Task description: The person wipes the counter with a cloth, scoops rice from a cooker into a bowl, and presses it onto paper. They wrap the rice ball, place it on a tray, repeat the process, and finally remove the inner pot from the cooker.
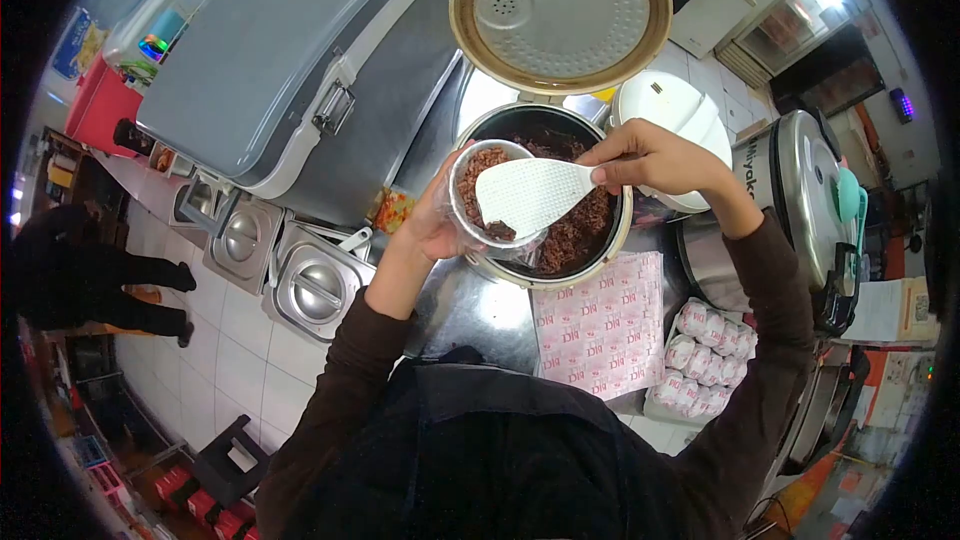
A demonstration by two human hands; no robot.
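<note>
My left hand (434, 212) is wrapped round a clear plastic-lined cup (461, 190) that holds reddish-brown rice. In my right hand (650, 158) is the handle of a white rice paddle (530, 192), its broad blade lying over the cup's mouth, with a little rice at its tip. Both hands are above an open rice cooker (612, 258) with brown rice (572, 240) in its dark pot. The cooker's lid (560, 10) stands open behind it.
Printed wrapping paper (605, 325) lies in front of the cooker, beside a tray of wrapped bundles (705, 360). A large Miyako cooker (780, 185) stands right. Left are a grey cooler box (260, 50) and lidded steel pans (315, 285). A person (90, 270) stands far left.
</note>
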